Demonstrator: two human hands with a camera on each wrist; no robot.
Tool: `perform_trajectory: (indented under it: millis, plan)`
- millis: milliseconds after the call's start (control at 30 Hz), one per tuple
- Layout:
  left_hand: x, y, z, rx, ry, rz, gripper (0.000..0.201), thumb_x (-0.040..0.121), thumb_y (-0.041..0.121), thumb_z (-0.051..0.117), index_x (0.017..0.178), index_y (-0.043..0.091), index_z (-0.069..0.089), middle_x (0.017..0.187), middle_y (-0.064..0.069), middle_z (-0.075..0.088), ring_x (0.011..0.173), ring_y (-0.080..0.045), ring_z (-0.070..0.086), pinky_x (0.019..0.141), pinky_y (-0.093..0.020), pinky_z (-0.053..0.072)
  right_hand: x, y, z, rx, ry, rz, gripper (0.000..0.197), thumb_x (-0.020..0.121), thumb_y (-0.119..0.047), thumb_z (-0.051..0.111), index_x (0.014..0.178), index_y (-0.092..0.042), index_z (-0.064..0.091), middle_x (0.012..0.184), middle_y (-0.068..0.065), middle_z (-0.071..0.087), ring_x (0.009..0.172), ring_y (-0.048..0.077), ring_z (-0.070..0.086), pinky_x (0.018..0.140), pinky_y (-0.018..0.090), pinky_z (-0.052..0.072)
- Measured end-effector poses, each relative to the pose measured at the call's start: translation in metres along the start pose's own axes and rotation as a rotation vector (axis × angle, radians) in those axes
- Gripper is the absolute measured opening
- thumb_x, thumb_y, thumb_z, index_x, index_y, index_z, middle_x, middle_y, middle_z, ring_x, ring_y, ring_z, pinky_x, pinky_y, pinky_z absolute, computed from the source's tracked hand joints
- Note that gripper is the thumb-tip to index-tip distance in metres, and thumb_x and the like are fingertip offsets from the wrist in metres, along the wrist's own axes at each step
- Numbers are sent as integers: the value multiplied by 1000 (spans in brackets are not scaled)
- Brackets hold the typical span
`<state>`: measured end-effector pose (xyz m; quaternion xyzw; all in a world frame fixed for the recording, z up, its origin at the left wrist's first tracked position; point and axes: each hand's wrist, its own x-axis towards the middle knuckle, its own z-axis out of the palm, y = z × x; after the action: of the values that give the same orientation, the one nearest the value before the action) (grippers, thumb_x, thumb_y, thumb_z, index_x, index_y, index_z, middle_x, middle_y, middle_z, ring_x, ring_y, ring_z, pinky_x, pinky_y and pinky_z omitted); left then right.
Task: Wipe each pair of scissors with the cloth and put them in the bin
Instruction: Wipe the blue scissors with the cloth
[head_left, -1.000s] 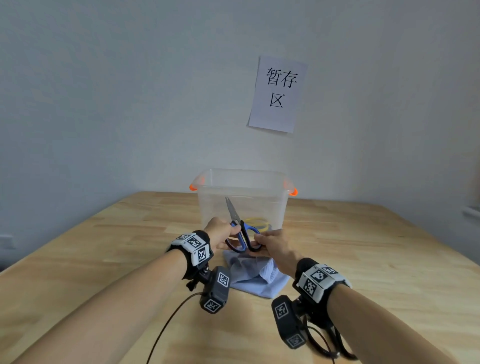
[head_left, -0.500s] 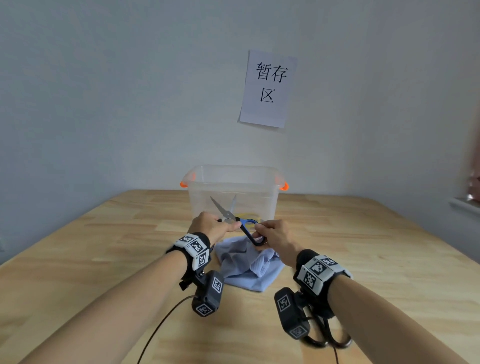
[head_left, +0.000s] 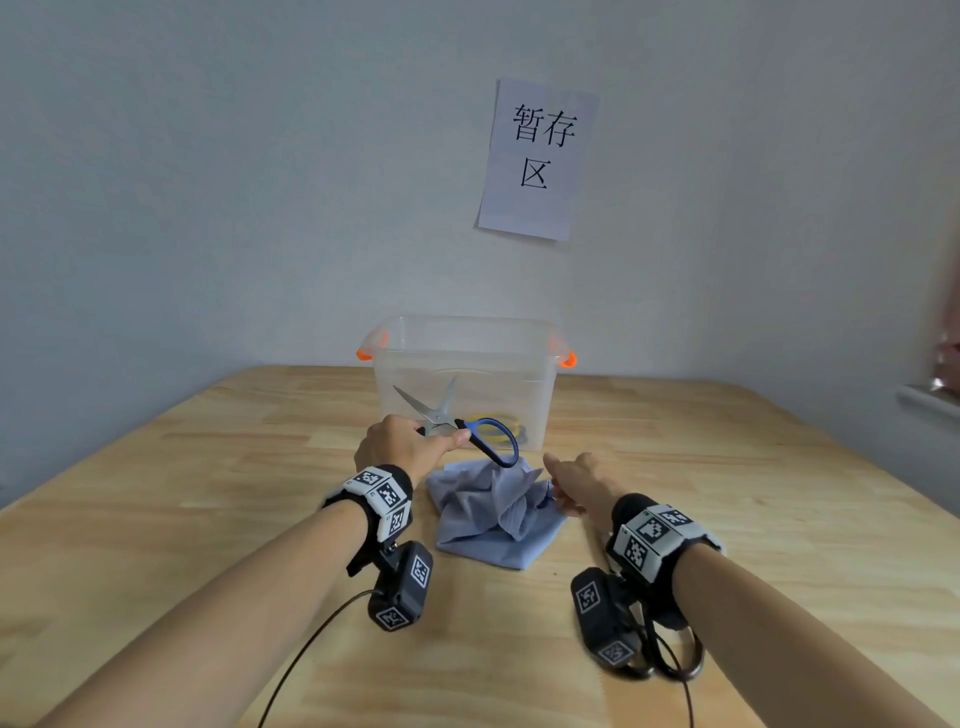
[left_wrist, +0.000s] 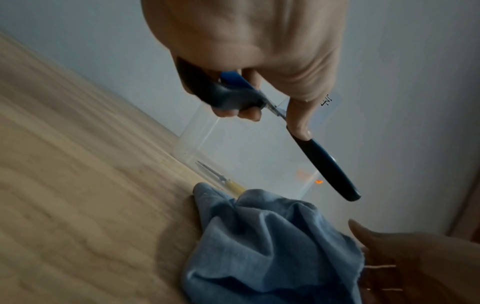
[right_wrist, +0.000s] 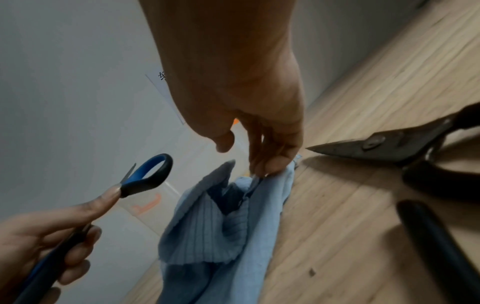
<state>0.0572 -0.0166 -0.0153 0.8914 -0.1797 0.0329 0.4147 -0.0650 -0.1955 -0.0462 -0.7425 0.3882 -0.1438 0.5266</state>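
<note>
In the head view, the left hand (head_left: 402, 447) grips the blue-handled scissors (head_left: 462, 423), blades spread, above the crumpled cloth (head_left: 488, 514) before the clear bin (head_left: 462, 364) on the table (head_left: 208, 493). In the left wrist view, fingers curl round one handle, and yellow-handled scissors (left_wrist: 223, 181) lie in the bin. In the right wrist view, the right hand (right_wrist: 249, 115) pinches the cloth's edge; black scissors (right_wrist: 405, 154) lie just beside it.

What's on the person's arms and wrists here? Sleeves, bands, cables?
Forearms are bare, no sleeves. The left wrist band and right wrist band are black with white blocks of black square codes. A black camera box with the same codes hangs under each wrist, trailing a thin black cable.
</note>
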Motion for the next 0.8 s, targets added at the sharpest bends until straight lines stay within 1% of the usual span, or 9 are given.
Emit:
perform_trajectory:
  millis: [33,100,200,367,500,567,667,767,800]
  plan:
    - [1,-1,0,-3,3,-1,72,63,68,81,42,15,38,48,2,44,54,-23,46,49,-30,26,-3,0,0,20,-42,25,37,102,-33,51,78,-4,53,62,9,53,49,19,48,40,23,38]
    - [2,-4,3,-12,-4,-8,72,63,71,79,42,15,39,49,2,45,54,-23,48,51,-29,28,-6,-1,2,4,-103,46,42,102,-36,51,74,-5,57,66,9,59,53,18,53,46,22,45]
    - [3,-6,7,-7,-12,2,75,62,72,78,44,15,34,45,3,40,49,-20,43,48,-29,25,-1,-2,3,36,-127,29,38,100,-35,58,79,-3,62,72,12,63,58,19,58,52,24,50]
    - [5,-12,12,-5,-34,37,74,63,72,78,47,16,33,48,3,41,51,-22,43,49,-28,26,4,-2,9,131,-130,50,34,97,-25,65,71,-4,60,54,7,59,45,16,49,40,20,38]
    - [7,-16,12,2,-39,71,74,63,72,78,49,17,30,49,3,36,50,-21,38,50,-29,24,11,-8,12,269,-19,39,36,98,-13,59,64,-5,53,44,6,50,35,15,42,39,20,32]
    - [7,-17,11,16,-38,99,74,62,72,78,51,17,29,51,3,34,51,-21,35,50,-30,24,13,-13,9,358,42,3,34,98,-12,56,65,-6,51,52,8,50,41,16,46,40,20,36]
    - [7,-19,9,46,-51,160,74,62,73,77,52,18,29,51,2,33,51,-20,33,51,-30,24,11,-25,7,455,3,-55,27,100,-16,54,77,-3,56,69,13,60,59,22,60,44,22,49]
    - [4,-18,8,82,-71,224,74,61,76,76,52,17,32,48,4,34,50,-20,34,49,-30,24,4,-38,8,461,-48,-97,35,102,-16,54,69,-6,49,44,0,53,37,10,53,37,20,43]
    - [2,-17,9,97,-77,234,73,60,77,75,52,17,34,48,4,36,50,-19,36,49,-30,25,4,-41,10,445,-62,-111,35,102,-18,55,69,-7,48,43,-2,51,36,9,51,37,20,42]
